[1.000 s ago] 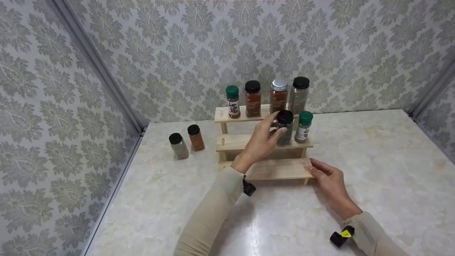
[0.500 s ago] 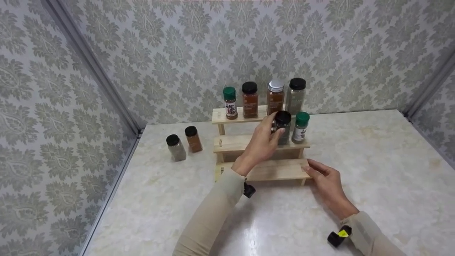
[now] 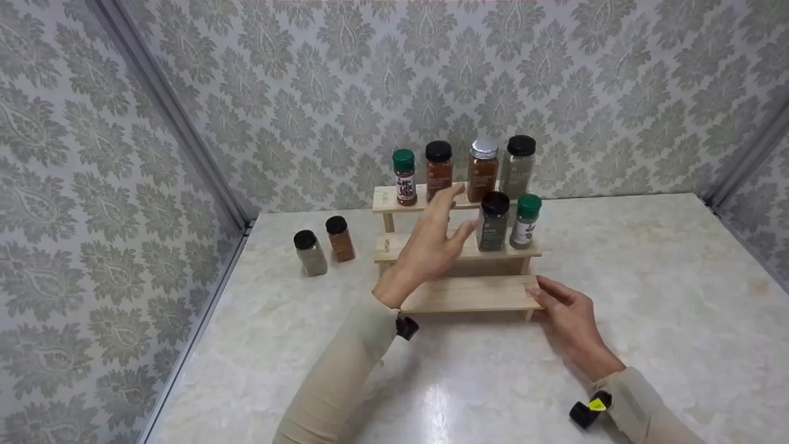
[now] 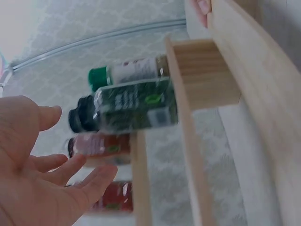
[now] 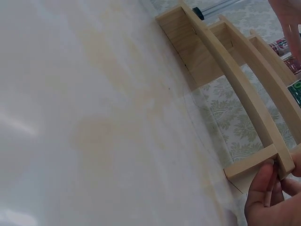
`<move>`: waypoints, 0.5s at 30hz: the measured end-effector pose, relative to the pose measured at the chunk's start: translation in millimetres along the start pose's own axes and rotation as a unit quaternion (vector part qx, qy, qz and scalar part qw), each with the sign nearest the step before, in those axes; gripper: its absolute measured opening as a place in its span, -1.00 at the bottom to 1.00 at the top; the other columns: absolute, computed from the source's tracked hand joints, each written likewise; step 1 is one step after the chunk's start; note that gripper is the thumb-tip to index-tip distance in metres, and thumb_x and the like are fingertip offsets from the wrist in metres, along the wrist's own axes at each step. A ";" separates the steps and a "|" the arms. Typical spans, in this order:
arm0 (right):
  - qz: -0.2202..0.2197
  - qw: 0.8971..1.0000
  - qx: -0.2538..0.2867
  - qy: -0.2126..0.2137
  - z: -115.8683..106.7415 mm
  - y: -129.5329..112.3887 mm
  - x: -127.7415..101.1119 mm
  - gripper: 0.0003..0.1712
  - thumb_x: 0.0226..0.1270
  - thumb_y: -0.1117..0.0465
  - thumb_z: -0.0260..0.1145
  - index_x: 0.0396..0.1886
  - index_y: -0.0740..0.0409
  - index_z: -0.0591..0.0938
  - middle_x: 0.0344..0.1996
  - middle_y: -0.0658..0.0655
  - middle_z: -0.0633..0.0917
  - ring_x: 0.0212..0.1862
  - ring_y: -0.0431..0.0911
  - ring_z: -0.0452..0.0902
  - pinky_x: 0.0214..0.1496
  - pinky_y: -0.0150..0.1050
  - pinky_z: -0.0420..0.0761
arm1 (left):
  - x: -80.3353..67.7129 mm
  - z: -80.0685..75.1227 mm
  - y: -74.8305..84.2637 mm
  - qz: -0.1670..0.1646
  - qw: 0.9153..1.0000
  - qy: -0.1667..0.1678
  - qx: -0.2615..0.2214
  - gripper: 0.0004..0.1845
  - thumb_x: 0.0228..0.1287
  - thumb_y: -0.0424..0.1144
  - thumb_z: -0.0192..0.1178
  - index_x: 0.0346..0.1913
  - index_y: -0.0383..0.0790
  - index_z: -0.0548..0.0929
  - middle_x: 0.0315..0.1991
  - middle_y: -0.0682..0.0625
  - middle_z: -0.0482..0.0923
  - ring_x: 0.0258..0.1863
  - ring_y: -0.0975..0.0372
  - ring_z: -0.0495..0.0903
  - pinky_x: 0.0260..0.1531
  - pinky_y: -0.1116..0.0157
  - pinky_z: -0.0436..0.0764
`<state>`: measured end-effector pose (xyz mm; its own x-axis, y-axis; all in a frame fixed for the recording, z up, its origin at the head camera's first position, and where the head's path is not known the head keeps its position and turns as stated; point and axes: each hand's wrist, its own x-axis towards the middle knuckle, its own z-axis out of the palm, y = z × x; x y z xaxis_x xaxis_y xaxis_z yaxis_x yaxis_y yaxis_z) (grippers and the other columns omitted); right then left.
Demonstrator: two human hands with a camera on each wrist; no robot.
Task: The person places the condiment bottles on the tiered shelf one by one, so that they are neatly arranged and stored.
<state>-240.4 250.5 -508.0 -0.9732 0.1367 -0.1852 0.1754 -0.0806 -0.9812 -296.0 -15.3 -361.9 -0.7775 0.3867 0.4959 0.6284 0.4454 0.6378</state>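
A dark green spice jar with a black lid stands upright on the middle step of a wooden three-step rack, beside a green-capped jar. Just left of it my left hand is spread, thumb and fingers apart and holding nothing. The left wrist view shows a gap between the fingers and the dark green jar. My right hand pinches the right end of the lowest step. In the right wrist view its fingers curl around that corner of the wood.
Along the top step stand a green-capped jar, a black-lidded red jar, a silver-lidded jar and a black-lidded grey one. Left of the rack, a grey jar and an orange-brown jar stand on the table.
My left hand has let go of the dark green jar and moved left, its fingers opening out. The jar stays on the middle step. My right hand keeps its hold on the rack.
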 end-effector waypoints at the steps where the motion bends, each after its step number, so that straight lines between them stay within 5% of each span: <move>1: 0.001 1.000 -0.001 0.001 -0.5 0.2 0.1 -0.31 0.61 0.15 0.36 0.61 0.22 0.41 0.60 0.32 0.37 0.02 -0.38 0.70 0.11 -0.39 0.75 | -1.2 -6.9 -0.2 0.003 1.000 0.007 0.002 -0.32 0.60 -0.21 0.25 0.60 -0.39 0.28 0.51 -0.26 0.40 0.44 -0.08 0.48 0.46 0.08 0.53; 10: -0.003 1.000 -0.009 0.010 -1.2 -1.8 0.7 -0.31 0.60 0.13 0.36 0.60 0.21 0.43 0.59 0.32 0.38 0.02 -0.41 0.69 0.11 -0.43 0.73 | -13.7 -74.7 -20.2 0.018 0.997 0.064 0.025 -0.45 0.65 -0.26 0.18 0.53 -0.44 0.37 0.46 -0.33 0.43 0.42 -0.17 0.50 0.40 -0.07 0.57; 15: 0.002 1.000 -0.010 0.010 2.7 -1.7 0.6 -0.32 0.60 0.14 0.37 0.60 0.21 0.43 0.59 0.31 0.38 0.00 -0.42 0.69 0.09 -0.43 0.74 | -22.8 -112.7 -41.9 -0.013 0.995 0.081 0.050 -0.48 0.68 -0.23 0.14 0.52 -0.40 0.40 0.45 -0.30 0.47 0.44 -0.14 0.50 0.44 -0.05 0.54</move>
<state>-241.7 248.1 -506.2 -0.9693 0.1554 -0.1907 0.1830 -0.0624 -0.9811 -307.5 -133.7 -333.6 -0.7819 0.2426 0.5742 0.6017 0.5345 0.5935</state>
